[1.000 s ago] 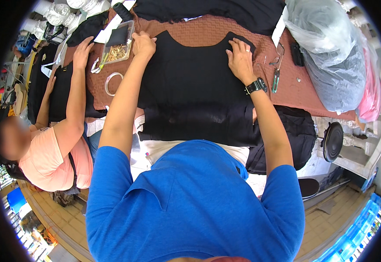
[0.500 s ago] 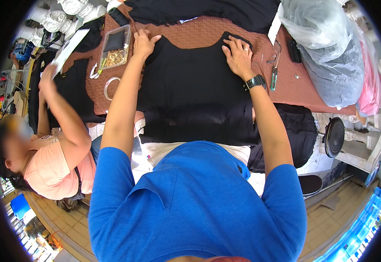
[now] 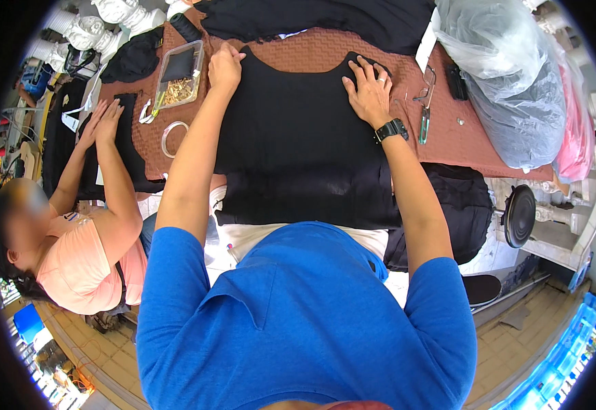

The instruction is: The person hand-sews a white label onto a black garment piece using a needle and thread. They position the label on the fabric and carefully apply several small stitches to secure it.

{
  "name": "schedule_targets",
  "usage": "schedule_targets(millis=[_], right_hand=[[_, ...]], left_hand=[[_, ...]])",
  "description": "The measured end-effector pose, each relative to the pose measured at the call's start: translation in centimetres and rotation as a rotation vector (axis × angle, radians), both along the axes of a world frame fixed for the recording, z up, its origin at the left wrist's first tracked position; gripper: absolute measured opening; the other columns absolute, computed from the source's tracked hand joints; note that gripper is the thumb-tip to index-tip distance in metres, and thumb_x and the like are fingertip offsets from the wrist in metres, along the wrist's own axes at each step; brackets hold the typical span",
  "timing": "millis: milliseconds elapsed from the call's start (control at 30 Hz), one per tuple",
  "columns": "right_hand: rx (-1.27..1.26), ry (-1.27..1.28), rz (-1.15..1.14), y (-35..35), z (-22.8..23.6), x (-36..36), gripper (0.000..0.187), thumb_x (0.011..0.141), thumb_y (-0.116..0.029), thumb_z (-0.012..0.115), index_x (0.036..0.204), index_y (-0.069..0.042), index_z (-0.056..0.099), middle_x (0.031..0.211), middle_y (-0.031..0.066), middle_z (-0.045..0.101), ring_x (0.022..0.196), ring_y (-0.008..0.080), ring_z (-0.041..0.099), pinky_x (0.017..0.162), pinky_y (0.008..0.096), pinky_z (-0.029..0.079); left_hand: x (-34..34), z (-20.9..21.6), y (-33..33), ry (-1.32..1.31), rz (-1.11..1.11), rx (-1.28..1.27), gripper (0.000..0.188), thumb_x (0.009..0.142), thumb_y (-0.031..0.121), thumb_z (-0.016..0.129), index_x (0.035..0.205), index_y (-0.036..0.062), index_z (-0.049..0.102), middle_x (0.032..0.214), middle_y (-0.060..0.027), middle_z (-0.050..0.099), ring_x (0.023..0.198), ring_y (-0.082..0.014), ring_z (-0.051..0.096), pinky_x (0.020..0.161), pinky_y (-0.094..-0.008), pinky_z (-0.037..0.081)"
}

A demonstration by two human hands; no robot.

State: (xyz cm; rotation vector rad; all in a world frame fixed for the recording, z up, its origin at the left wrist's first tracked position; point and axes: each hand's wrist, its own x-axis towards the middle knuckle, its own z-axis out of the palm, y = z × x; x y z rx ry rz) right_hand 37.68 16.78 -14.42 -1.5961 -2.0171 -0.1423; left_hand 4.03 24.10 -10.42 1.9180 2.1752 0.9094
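A black garment piece (image 3: 291, 137) lies flat on the brown textured table (image 3: 312, 58), hanging over the near edge. My left hand (image 3: 224, 67) rests at its far left corner, fingers curled on the cloth edge. My right hand (image 3: 370, 87) lies spread flat on the far right corner; a black watch is on that wrist. Neither hand lifts anything.
A co-worker in a peach top sits at the left, both hands (image 3: 101, 121) pressing black fabric (image 3: 117, 147). A clear tray (image 3: 178, 72) with small bits, a white ring (image 3: 171, 137), scissors (image 3: 424, 123), more black cloth (image 3: 325, 17) and plastic bags (image 3: 510, 75) surround the garment.
My hands stay on the garment's far corners, the left one shifted slightly. The co-worker's hands came down from the far left onto the black fabric beside them.
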Motion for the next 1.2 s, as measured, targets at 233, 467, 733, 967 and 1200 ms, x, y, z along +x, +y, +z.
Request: schedule_targets(millis=[233, 467, 733, 967, 1200], right_hand=[[-0.157, 0.132, -0.048, 2.6, 1.4, 1.2, 0.033, 0.097, -0.036, 0.058, 0.122, -0.018, 0.069, 0.133, -0.0035, 0.059, 0.121, 0.0361, 0.047, 0.101, 0.0545, 0.037], [-0.092, 0.113, -0.049, 3.2, 0.9, 1.2, 0.031, 0.091, -0.029, 0.065, 0.121, -0.020, 0.069, 0.131, -0.0047, 0.060, 0.117, 0.0341, 0.049, 0.097, 0.0517, 0.038], [0.015, 0.266, -0.027, 3.3, -0.4, 2.2, 0.034, 0.087, -0.016, 0.067, 0.121, -0.014, 0.065, 0.129, 0.0039, 0.058, 0.116, 0.0371, 0.049, 0.096, 0.0498, 0.039], [0.176, -0.011, -0.652, 6.3, 4.6, 6.7, 0.049, 0.071, -0.021, 0.076, 0.114, -0.008, 0.057, 0.118, 0.0171, 0.054, 0.110, 0.0390, 0.051, 0.088, 0.0493, 0.045], [0.435, 0.228, -0.266, 4.7, 7.3, 9.6, 0.009, 0.085, -0.003, 0.065, 0.087, -0.001, 0.057, 0.092, 0.0191, 0.058, 0.087, 0.0392, 0.058, 0.078, 0.0441, 0.049]], left_hand=[[1.0, -2.2, -1.6, 0.091, -0.045, 0.263, 0.027, 0.086, 0.008, 0.073, 0.110, 0.0079, 0.060, 0.118, -0.0184, 0.058, 0.108, -0.0405, 0.059, 0.090, -0.0497, 0.049], [11.5, 0.0, -6.0, 0.035, -0.618, 0.349, 0.033, 0.088, 0.007, 0.068, 0.120, 0.0063, 0.061, 0.130, -0.0151, 0.057, 0.121, -0.0363, 0.055, 0.101, -0.0472, 0.046], [19.5, -2.9, -10.5, 0.097, -0.714, 0.154, 0.050, 0.098, 0.029, 0.060, 0.142, 0.0073, 0.047, 0.150, -0.0104, 0.046, 0.145, -0.0306, 0.036, 0.120, -0.0485, 0.028], [19.5, -3.0, -10.6, 0.219, -0.686, 0.094, 0.053, 0.102, 0.039, 0.049, 0.149, 0.0146, 0.045, 0.160, -0.0049, 0.036, 0.150, -0.0265, 0.027, 0.123, -0.0462, 0.022], [19.2, -3.6, -9.9, 0.039, -0.681, 0.057, 0.051, 0.104, 0.040, 0.047, 0.147, 0.0122, 0.048, 0.159, -0.0075, 0.038, 0.150, -0.0286, 0.029, 0.123, -0.0460, 0.021]])
